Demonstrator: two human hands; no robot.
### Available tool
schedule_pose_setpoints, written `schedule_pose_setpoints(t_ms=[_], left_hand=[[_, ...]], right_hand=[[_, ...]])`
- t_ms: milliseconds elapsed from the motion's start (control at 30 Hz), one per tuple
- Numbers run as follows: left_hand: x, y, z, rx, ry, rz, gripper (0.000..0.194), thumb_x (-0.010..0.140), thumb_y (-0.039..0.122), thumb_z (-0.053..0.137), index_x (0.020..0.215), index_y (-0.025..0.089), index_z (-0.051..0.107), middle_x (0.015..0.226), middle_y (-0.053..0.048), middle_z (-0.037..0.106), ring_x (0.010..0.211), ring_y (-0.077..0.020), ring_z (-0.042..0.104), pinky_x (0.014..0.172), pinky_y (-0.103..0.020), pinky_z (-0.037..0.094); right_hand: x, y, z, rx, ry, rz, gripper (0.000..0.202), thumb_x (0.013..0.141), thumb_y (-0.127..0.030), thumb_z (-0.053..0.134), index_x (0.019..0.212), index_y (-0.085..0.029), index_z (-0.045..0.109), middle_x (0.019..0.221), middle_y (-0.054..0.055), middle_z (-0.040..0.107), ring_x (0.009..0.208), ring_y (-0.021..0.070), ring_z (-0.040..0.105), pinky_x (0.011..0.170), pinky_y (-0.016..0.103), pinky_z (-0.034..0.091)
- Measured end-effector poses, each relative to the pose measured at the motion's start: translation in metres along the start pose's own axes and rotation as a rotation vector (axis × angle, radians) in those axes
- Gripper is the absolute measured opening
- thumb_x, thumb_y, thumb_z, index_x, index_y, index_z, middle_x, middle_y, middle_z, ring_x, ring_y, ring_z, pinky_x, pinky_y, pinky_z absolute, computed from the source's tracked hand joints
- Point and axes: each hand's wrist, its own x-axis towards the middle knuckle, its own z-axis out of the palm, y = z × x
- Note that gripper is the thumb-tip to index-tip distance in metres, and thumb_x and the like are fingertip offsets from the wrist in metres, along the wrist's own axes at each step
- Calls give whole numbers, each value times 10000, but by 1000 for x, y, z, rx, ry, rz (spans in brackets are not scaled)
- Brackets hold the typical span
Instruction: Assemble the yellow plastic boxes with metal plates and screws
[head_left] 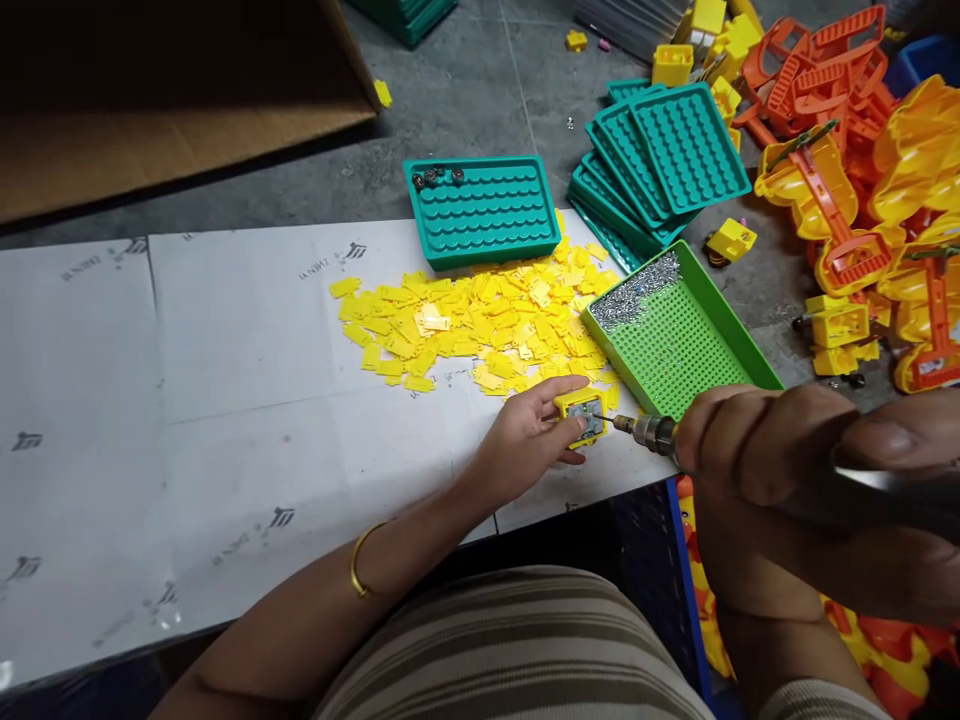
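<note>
Between the thumb and fingers of my left hand (536, 440) is a small yellow plastic box (598, 398) with a grey inside facing up. My right hand (780, 470) is wrapped round a power screwdriver (654, 433). The driver's bit points left and its tip meets the grey inside of the box. Much of the driver's body is hidden by my fingers. Just beyond my left hand, flat yellow plates (480, 320) lie in a loose heap. Close to the driver sits a light green tray (720, 320) with many small silver screws (637, 290) gathered at its far left end.
A teal tray (487, 215) holding several small dark parts stands behind the heap. Stacked teal trays (660, 160) are at its right. Orange and yellow plastic parts (832, 180) crowd the right side. A cardboard box (225, 140) fills the upper left. White sheeting (247, 330) covers the table.
</note>
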Motion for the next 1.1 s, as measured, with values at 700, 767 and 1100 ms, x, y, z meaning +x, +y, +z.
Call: schedule_pose_setpoints(t_ms=[700,767,1100], left_hand=[[3,-2,0,-2,-9,-2,507,768,174,632,1263,125,537,945,-87,654,759,-151,649,551,-213,544],[3,-1,-1,-7,-21,-19,509,777,168,622,1275,120,526,923,-84,656,745,-149,651,546,-214,544],[1,2,1,-6,-8,-57,516,789,150,612,1295,135,513,977,-92,648,711,-131,649,533,-220,548]], right_hand=[[5,7,4,132,-6,-59,155,808,-346,649,939,-270,613,559,-29,496,422,147,489,403,344,483],[5,4,4,140,-11,-11,135,817,-320,643,936,-260,619,587,-19,517,443,147,507,423,350,496],[6,-2,6,118,27,75,73,830,-330,630,896,-301,621,581,-29,500,434,137,497,438,332,507]])
